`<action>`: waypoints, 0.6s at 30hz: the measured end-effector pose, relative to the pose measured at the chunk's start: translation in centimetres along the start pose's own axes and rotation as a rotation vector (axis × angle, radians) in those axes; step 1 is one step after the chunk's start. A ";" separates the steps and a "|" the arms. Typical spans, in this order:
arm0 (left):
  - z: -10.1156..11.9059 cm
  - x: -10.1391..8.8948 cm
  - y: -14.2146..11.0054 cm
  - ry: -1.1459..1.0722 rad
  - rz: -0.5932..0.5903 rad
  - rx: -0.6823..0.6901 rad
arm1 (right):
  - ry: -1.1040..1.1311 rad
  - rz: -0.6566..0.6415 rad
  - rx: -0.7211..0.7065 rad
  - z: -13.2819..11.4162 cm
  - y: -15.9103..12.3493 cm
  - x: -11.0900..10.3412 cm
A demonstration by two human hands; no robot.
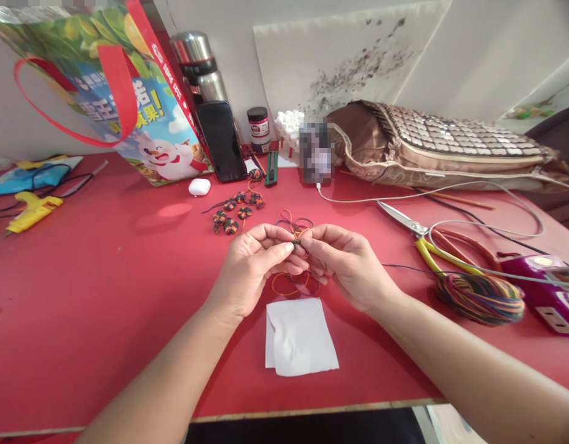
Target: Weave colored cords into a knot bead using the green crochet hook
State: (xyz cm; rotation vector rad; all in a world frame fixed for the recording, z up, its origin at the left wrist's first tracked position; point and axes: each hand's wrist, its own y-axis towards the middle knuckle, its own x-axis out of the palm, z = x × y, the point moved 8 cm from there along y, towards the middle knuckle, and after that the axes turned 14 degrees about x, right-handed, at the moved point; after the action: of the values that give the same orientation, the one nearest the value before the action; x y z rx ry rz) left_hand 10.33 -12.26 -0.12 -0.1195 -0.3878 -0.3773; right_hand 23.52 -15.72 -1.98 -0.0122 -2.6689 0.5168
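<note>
My left hand (261, 259) and my right hand (342, 262) meet over the middle of the red table. Thumbs and forefingers of both pinch a small dark knotted piece of multicoloured cord (296, 242). Loops of thin orange and dark cord (284, 292) trail behind and below the fingers. Part of the knot is covered by my fingertips. Beyond my left hand lies a group of several finished-looking knotted cord flowers (231, 226) in orange, green and dark tones. A folded white paper (302, 339) rests just in front of my hands.
Right of my hands are large scissors (420, 231), a coil of multicoloured cord (481, 299) and a purple power strip (538, 290). A green box cutter (272, 169), phone (222, 142), white earbud case (200, 187) and sequinned bag (469, 145) stand behind. At left lies a yellow glue gun (32, 211).
</note>
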 end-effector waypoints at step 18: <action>0.2 0.3 -0.2 -0.036 -0.027 -0.007 | 0.111 -0.117 0.175 0.7 0.2 0.8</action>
State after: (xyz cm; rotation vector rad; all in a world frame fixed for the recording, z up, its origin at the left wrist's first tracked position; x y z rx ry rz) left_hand 10.46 -12.53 0.16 -0.1278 -0.4243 -0.4037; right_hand 22.51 -15.70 -2.38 0.1601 -2.4905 0.6885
